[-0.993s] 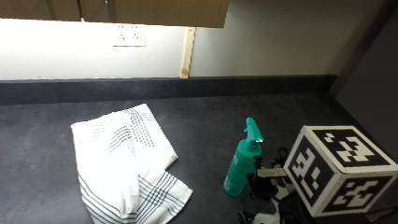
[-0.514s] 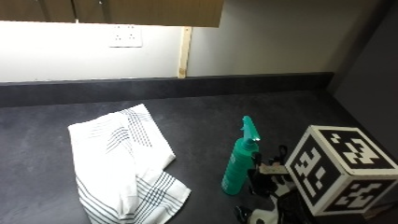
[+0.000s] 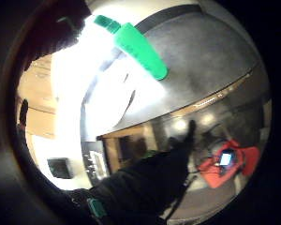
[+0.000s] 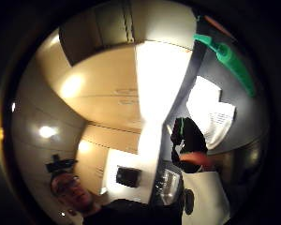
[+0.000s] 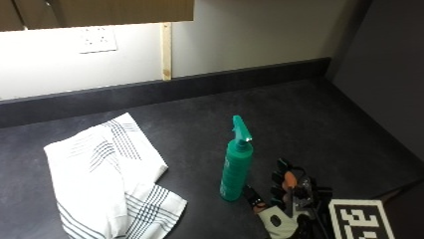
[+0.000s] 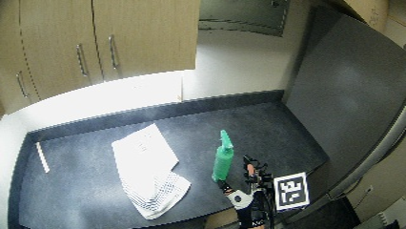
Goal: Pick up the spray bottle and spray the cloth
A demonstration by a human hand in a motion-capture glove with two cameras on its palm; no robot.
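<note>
nearing spray bottle [image 5: 236, 164]; right hand [image 5: 286, 196] apart

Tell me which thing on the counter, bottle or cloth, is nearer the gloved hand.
The green spray bottle: it stands upright just beside the gloved right hand. The striped white cloth lies flat farther off, beyond the bottle.

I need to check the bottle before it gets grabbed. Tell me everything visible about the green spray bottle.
The green spray bottle is a slim, plastic-looking cylinder with a lighter green trigger head, whose nozzle points toward the back wall. It stands upright on the dark countertop, right of the white striped cloth and apart from it. The gloved right hand is close beside its base, fingers spread, not yet gripping it; whether a fingertip touches it cannot be told. Its fill level is not visible.
</note>
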